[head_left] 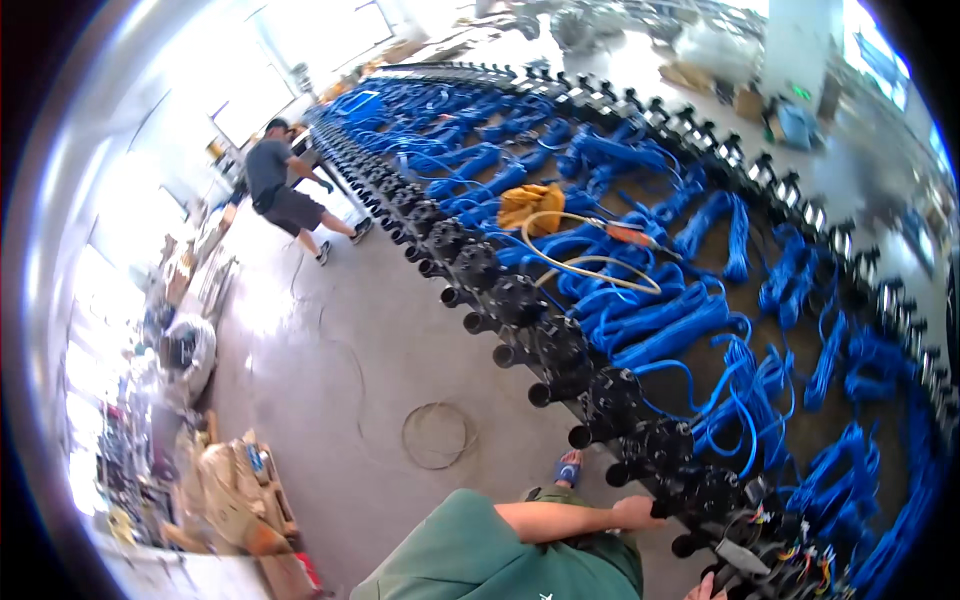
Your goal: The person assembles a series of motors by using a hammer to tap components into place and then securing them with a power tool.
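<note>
My left hand [636, 512] reaches out from my green shirt to the near edge of a long table. Its fingers look curled against one of the black round fittings [616, 474] lined along that edge; what they hold, if anything, is hidden. Only the fingertips of my right hand [708, 590] show at the lower border, beside a grey flat piece [742, 557] and a black tube. Thin coloured wires [822, 568] stick out of the black units there. Whether the right hand grips anything is cut off from view.
Bundles of blue cable [670, 325] cover the long table. Yellow-orange gloves [530, 207] and a pale hose [590, 262] lie on them. A cable coil [440, 436] rests on the floor. Cardboard [230, 480] is piled at left. Another person [275, 170] stands farther along the table.
</note>
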A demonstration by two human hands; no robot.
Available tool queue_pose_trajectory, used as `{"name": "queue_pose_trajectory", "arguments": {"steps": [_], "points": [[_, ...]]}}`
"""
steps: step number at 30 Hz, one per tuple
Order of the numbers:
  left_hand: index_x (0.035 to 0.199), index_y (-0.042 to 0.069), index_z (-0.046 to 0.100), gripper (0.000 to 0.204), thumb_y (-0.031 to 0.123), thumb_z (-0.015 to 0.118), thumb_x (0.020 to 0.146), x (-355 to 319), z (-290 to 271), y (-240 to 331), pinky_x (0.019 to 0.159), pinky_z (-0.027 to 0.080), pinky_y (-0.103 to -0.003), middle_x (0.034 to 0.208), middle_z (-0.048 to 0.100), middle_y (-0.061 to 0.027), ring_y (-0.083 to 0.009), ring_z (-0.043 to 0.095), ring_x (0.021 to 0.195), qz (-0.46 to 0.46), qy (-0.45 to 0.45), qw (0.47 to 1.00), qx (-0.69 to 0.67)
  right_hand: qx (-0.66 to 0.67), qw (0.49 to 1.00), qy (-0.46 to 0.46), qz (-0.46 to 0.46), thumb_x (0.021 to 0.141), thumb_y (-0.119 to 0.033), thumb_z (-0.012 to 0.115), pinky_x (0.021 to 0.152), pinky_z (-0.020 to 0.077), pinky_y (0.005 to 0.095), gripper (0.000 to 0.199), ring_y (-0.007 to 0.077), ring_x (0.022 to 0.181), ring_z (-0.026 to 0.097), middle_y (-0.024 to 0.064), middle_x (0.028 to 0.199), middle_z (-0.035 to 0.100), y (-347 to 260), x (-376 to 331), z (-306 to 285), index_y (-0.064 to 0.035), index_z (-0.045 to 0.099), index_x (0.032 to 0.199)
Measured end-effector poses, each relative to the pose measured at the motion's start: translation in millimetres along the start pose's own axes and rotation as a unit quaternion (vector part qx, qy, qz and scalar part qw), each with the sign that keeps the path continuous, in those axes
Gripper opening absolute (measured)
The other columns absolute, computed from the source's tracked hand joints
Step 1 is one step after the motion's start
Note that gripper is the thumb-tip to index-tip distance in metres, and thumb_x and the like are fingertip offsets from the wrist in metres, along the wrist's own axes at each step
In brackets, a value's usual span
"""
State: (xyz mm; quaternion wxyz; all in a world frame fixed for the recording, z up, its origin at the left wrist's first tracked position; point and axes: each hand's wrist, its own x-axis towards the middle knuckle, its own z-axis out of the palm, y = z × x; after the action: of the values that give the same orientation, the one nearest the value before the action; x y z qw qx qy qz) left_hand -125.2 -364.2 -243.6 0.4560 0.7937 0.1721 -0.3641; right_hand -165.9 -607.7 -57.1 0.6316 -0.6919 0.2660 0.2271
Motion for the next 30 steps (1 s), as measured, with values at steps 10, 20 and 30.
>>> {"name": "queue_pose_trajectory", "arguments": {"steps": [10,20,30], "points": [[0.092,0.000,0.079,0.031,0.027,0.073,0.077,-24,-12,20,0.075,0.062,-0.051,0.097,0.077,-0.0229,-0.0410,0.075,0.098,0.186,0.007,0.973,0.138,-0.019,0.990,0.035,-0.139,0.107,-0.025,0.067,0.047,0.0343,0.0281,0.023,0.0101,0.055,0.045,-0.0003,0.070,0.052,-59,29,7,-0.0066,0.055,0.102],[0.106,-0.001,0.072,0.053,0.049,0.070,0.089,-3,63,35,0.081,0.056,-0.055,0.105,0.073,-0.0240,-0.0446,0.069,0.101,0.321,0.023,0.940,0.117,-0.381,0.799,0.251,-0.391,0.092,-0.046,0.082,0.090,0.0568,0.0436,0.056,0.0392,0.100,0.073,0.0244,0.110,0.077,-84,32,-73,0.0063,0.076,0.113],[0.117,-0.002,0.067,0.045,0.040,0.067,0.102,-121,101,122,0.079,0.062,-0.039,0.088,0.078,-0.0139,-0.0251,0.078,0.086,0.161,0.061,0.980,-0.098,-0.353,0.819,0.153,-0.425,0.083,-0.021,0.089,0.085,0.0569,0.0370,0.040,0.0242,0.090,0.072,0.0126,0.098,0.074,-37,112,-275,0.0045,0.067,0.106]]}}
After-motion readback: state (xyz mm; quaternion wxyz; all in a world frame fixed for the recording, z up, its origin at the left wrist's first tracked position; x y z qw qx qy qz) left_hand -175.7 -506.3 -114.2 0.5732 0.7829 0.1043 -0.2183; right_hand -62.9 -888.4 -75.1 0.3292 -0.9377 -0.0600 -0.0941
